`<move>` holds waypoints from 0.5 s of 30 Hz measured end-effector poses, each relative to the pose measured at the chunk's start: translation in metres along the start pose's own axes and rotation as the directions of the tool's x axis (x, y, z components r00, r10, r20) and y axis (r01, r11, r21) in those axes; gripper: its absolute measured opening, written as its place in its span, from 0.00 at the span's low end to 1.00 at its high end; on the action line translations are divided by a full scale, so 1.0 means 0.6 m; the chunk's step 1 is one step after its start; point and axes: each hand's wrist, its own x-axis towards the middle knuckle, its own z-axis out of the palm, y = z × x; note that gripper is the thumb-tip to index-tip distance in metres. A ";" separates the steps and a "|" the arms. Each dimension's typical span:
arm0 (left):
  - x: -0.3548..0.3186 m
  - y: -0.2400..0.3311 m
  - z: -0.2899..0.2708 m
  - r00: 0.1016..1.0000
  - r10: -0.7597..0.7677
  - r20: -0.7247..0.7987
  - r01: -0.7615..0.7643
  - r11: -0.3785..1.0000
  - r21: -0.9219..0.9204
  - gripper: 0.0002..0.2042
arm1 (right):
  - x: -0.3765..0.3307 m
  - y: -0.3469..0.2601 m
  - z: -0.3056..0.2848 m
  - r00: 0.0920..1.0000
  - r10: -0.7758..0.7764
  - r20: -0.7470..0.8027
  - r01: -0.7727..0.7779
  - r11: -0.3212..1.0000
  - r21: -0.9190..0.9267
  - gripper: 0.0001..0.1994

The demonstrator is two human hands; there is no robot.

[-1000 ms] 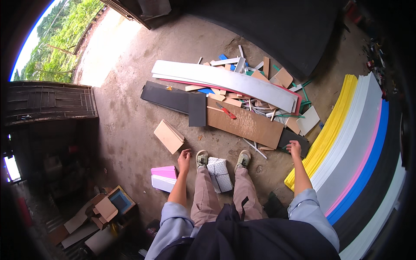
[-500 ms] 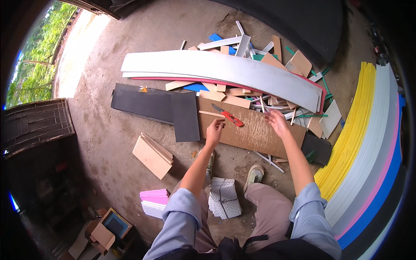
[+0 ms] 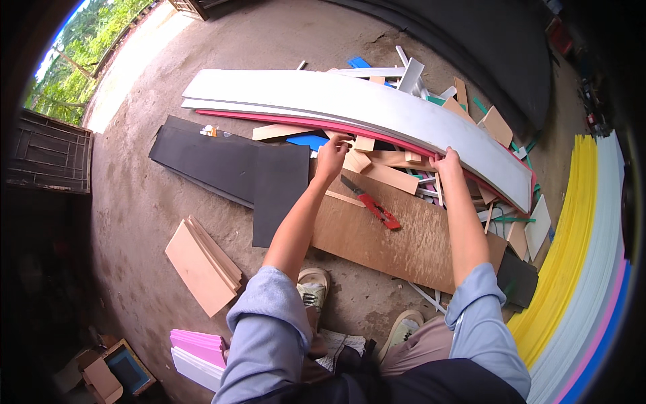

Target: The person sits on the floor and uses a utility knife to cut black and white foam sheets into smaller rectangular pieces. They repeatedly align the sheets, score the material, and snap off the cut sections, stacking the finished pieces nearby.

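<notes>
Long white foam sheets (image 3: 323,101) lie in a stack across the scrap pile, a red sheet (image 3: 269,120) beneath them. My right hand (image 3: 447,163) pinches the near edge of this stack right of the middle; which layers it grips is partly hidden. My left hand (image 3: 332,159) is just short of the red edge, fingers loosely bent and apart, holding nothing. Between my forearms, a red utility knife (image 3: 379,210) with its blade out rests on a worn brown board (image 3: 404,232). Black sheets (image 3: 276,175) lie left of that board.
Beige, blue, green and white offcuts (image 3: 390,176) spread under and behind the sheets. Beige panels (image 3: 202,262) and pink and white pieces (image 3: 198,350) lie on the floor at left. Yellow sheets (image 3: 565,249) and other coloured ones are stacked at right. A black sheet (image 3: 464,40) lies beyond.
Both hands have moved forward, from above the brown board to the near edge of the long sheets. My right hand has taken hold there. The view has shifted; the knife still lies on the board.
</notes>
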 end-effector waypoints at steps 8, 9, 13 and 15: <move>-0.035 0.086 0.019 0.966 -0.258 -0.018 0.196 0.777 -0.598 0.32 | -0.129 -0.088 -0.043 0.847 -0.237 0.476 0.132 0.961 0.244 0.22; -0.040 0.100 0.015 0.951 -0.310 -0.021 0.221 0.723 -0.654 0.34 | -0.162 -0.106 -0.060 0.831 -0.247 0.499 0.137 0.959 0.247 0.21; -0.045 0.169 -0.015 0.901 -0.433 -0.014 0.212 0.467 -0.858 0.42 | -0.317 -0.201 -0.137 0.776 -0.259 0.575 0.114 0.954 0.276 0.17; -0.064 0.232 -0.018 0.872 -0.490 0.003 0.152 0.265 -0.952 0.41 | -0.388 -0.256 -0.202 0.753 -0.294 0.589 0.161 0.950 0.269 0.16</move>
